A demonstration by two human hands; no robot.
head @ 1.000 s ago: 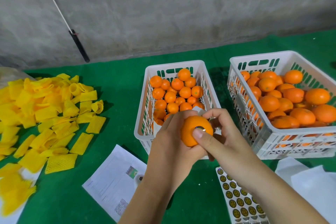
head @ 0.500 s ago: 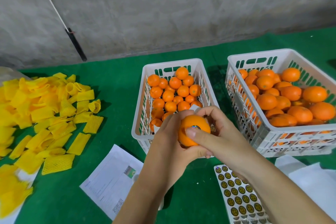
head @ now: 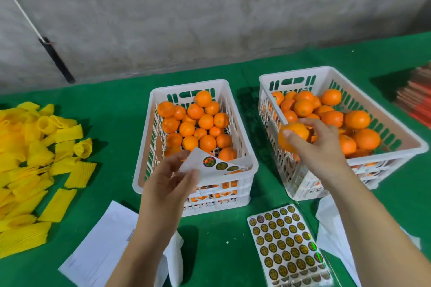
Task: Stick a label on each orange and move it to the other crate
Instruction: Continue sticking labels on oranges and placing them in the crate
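My right hand (head: 319, 147) grips an orange (head: 294, 135) over the left part of the right white crate (head: 300, 185), which holds several oranges. My left hand (head: 170, 182) pinches a white backing strip (head: 217, 165) with three round labels, held over the near end of the left white crate (head: 142, 170). That crate also holds several oranges (head: 198, 123). A full sheet of round gold labels (head: 285, 244) lies on the green table in front of the crates.
A pile of yellow foam nets (head: 35, 158) covers the table's left side. White paper sheets (head: 100, 247) lie near my left forearm, more white paper (head: 331, 235) at the right. Red and brown flat items (head: 415, 98) sit far right. A grey wall stands behind.
My hands have parted. The right hand carried the orange rightward to the right crate. The left hand let go of the orange and now holds only the label strip.
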